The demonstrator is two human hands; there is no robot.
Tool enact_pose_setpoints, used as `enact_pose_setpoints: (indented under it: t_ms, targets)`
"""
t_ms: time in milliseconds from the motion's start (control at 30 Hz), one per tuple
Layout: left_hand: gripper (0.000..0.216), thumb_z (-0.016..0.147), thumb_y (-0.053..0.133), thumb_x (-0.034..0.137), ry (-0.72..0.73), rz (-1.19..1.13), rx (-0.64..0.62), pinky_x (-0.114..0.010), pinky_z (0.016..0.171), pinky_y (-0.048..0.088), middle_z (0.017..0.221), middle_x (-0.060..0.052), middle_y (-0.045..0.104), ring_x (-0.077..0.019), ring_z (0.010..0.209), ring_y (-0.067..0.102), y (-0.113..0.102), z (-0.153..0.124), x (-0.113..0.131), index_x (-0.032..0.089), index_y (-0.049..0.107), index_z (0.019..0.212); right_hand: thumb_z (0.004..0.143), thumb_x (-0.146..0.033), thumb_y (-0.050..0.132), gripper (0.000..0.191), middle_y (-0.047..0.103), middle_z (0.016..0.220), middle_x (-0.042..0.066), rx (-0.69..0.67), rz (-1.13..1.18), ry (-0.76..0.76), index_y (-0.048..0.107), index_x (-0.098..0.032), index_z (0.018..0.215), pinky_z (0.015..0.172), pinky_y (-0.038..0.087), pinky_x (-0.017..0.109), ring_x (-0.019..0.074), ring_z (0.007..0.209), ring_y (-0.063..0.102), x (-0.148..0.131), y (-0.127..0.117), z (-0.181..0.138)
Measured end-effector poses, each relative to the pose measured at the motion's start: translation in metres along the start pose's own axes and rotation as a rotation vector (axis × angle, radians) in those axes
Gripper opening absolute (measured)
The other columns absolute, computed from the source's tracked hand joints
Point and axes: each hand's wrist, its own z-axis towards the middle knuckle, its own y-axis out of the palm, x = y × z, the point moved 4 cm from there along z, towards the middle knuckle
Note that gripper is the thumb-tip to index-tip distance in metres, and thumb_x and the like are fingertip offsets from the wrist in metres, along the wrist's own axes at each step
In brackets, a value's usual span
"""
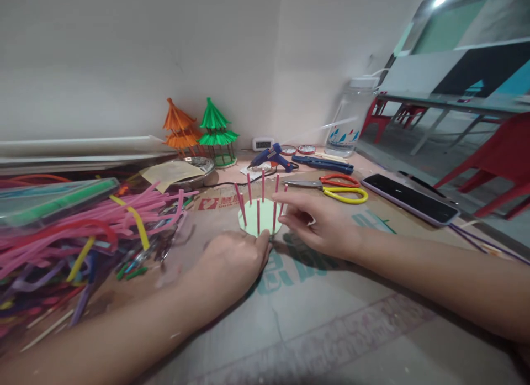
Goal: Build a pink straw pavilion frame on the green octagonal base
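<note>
On the cardboard sheet (pixel 314 313) at mid-table, a pale green disc (pixel 265 211) lies flat w/ pink sticks (pixel 262 185) stood upright round its rim. The disc is judged thin card: v. light, bendy, easily creased. The sticks look slim and stiff but prob. weakly fixed at the foot, so they'd tip or snap off if knocked. Best taken by the disc's rim betw. sticks, or slid flat, not lifted by a stick.

The left hand (pixel 236 258) is laid knuckles-up, fingers curled, tips at the disc's near edge; whether the edge is pinched can't be told. The right hand (pixel 323 225) is held half-open, fingers stretched to the right-side sticks; a firm grip on one can't be confirmed.

Writing: a red logo (pixel 218 202) w/ characters is printed on the cardboard, too blurred to read; large teal characters (pixel 285 263) are partly hidden by the hands.

Farther out: scissors (pixel 343 189) w/ yellow and orange handles, a dark phone (pixel 409 200), a blue glue gun (pixel 273 156), a small digital clock (pixel 263 144) (display unreadable), a clear bottle (pixel 351 120) w/ blue marks, orange (pixel 180 128) and green paper pagodas (pixel 215 131), and a heap of coloured strips (pixel 83 225) at left.
</note>
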Motion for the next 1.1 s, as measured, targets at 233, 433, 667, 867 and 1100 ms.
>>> enact_pose_setpoints:
  t_ms: [233,433,667,867,1100]
  targets:
    - [0.020,0.098,0.059,0.015,0.022,0.023,0.025,-0.035,0.048,0.053,0.069,-0.006,0.074,-0.0271,0.056,0.073,0.000,-0.001,0.000,0.013,0.073,0.112,0.100,-0.018,0.058,0.032,0.069,0.083,0.000,-0.042,-0.081,0.026,0.059,-0.018,0.132,0.054,0.042,0.021,0.0092,0.058,0.052,0.006,0.006,-0.001]
    - [0.024,0.098,0.060,0.016,0.024,0.030,0.049,-0.038,0.049,0.055,0.073,-0.007,0.076,-0.0289,0.060,0.074,0.001,-0.003,0.000,0.013,0.071,0.119,0.099,-0.020,0.059,0.030,0.063,0.080,-0.003,-0.050,-0.032,0.138,0.050,-0.021,0.128,0.056,0.040,0.021,0.0097,0.058,0.053,0.014,0.017,-0.002]
    - [0.023,0.098,0.059,0.017,0.008,0.006,0.002,-0.038,0.052,0.056,0.077,-0.007,0.077,-0.0286,0.063,0.075,0.003,-0.002,-0.001,0.014,0.071,0.118,0.098,-0.014,0.053,0.032,0.063,0.083,-0.003,-0.064,-0.022,0.158,0.044,-0.022,0.128,0.057,0.039,0.021,0.0099,0.059,0.051,0.020,0.022,-0.001]
    - [0.021,0.097,0.059,0.015,0.036,0.037,0.047,-0.035,0.052,0.054,0.074,-0.008,0.076,-0.0269,0.060,0.073,0.002,-0.001,-0.001,0.012,0.071,0.115,0.097,-0.014,0.054,0.034,0.069,0.094,0.002,-0.101,-0.058,0.200,0.050,-0.024,0.130,0.067,0.047,0.025,0.0132,0.071,0.061,0.018,0.024,0.000]
    - [0.023,0.098,0.054,0.014,0.059,0.036,0.087,-0.033,0.050,0.051,0.071,-0.009,0.074,-0.0261,0.057,0.071,0.001,-0.003,0.000,0.009,0.070,0.114,0.099,-0.016,0.052,0.037,0.071,0.096,0.002,-0.095,-0.026,0.197,0.050,-0.024,0.135,0.064,0.048,0.024,0.0129,0.068,0.061,0.020,0.026,-0.003]
